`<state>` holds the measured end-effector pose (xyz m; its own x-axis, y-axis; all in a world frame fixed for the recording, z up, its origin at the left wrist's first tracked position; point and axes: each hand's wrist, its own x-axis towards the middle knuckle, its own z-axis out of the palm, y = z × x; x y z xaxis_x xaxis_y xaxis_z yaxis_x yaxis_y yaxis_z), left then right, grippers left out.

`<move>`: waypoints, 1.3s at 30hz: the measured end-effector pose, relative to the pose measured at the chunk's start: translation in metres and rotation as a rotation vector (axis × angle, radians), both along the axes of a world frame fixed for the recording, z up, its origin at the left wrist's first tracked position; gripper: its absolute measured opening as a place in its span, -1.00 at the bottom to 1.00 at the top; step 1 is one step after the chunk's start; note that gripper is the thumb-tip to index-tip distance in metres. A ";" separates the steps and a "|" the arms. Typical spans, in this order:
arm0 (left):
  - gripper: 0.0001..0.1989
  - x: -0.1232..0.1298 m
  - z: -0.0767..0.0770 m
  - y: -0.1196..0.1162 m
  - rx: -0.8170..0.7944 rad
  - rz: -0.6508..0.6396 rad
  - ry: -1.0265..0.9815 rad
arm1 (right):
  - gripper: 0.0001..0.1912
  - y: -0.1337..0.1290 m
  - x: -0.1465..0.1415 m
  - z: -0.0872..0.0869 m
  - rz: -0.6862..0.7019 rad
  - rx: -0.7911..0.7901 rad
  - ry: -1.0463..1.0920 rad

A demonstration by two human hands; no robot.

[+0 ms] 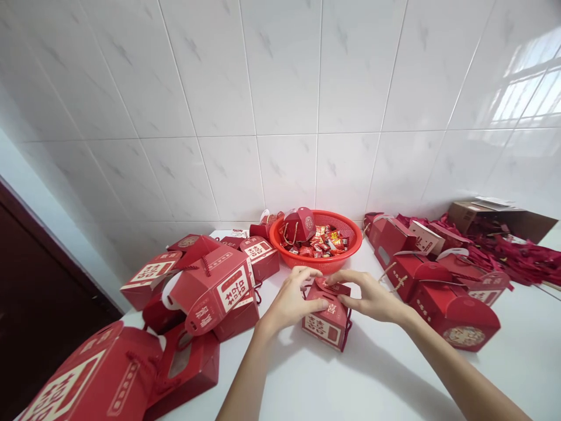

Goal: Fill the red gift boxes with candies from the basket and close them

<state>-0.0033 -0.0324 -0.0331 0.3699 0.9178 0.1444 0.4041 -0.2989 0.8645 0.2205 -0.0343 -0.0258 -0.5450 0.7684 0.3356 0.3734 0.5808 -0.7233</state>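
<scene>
A small red gift box (325, 327) with cream panels and a dark red cord handle stands upright on the white table in front of me. My left hand (293, 297) grips the box's top from the left, thumb pressed on the near sloping face. From the right, my right hand (369, 292) pinches the top flap (335, 286) between thumb and fingers. Just behind the box is a red plastic basket (280, 251) holding wrapped sweets (322, 242) and another small red box (300, 225).
Several red gift boxes (219, 286) are piled at the left, one large box (100, 374) nearest me. More boxes (456, 313) stand at the right. Beyond them lie dark red ribbons (512, 260) and an open cardboard box (504, 219). A tiled wall (284, 105) closes the back.
</scene>
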 end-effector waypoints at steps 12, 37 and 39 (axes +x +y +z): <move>-0.62 0.004 -0.005 -0.001 -0.051 0.010 0.051 | -0.50 0.005 0.007 -0.039 -0.367 -0.267 0.210; -0.60 0.021 -0.006 -0.009 0.089 0.247 0.040 | -0.54 -0.029 0.002 -0.002 -0.336 -0.498 0.639; -0.61 0.022 -0.004 -0.010 0.104 0.247 0.030 | -0.55 -0.032 0.001 -0.011 -0.502 -0.309 0.479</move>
